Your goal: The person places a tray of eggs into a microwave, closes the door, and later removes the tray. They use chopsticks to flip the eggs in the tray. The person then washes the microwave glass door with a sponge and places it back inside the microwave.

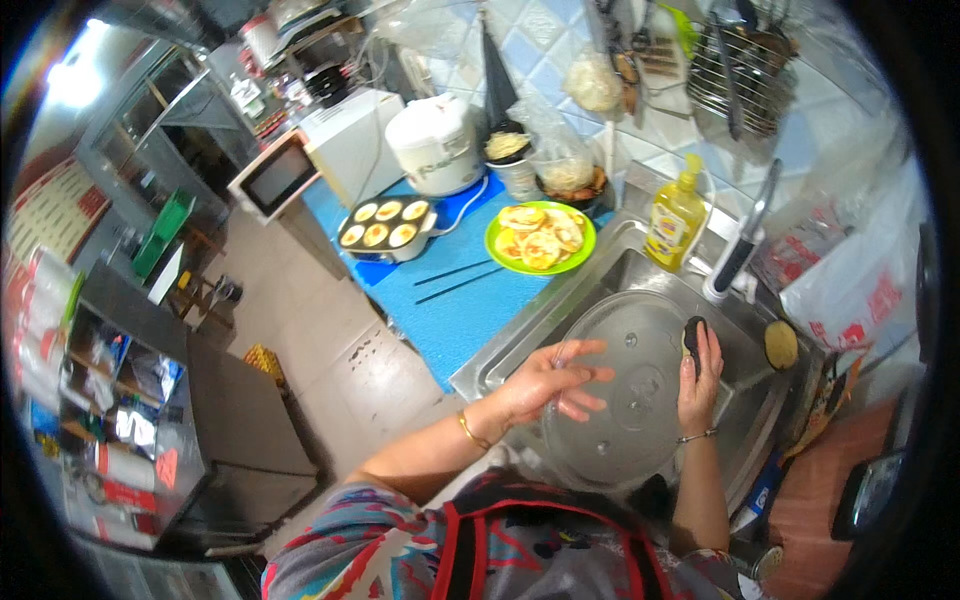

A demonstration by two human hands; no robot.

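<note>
A round clear glass turntable plate [622,420] is held over the stainless steel sink [517,337]. My left hand [559,382] grips its left rim, with the thumb on one side and fingers showing through the glass. In my right hand [699,375] is a dark scrubbing sponge [696,341] with a yellowish side, near the plate's right rim. Beyond my right hand a faucet [739,251] with a white and dark spout stands at the sink's back. A pump bottle of yellow dish soap [675,217] stands on the sink's back ledge.
On the blue counter [450,330] are a green plate of fried cakes [592,244], black chopsticks [457,283], an electric mold pan [386,229] and a white rice cooker [435,142]. A microwave oven [352,135] has its door ajar. A yellow sponge [780,345] lies right of the sink.
</note>
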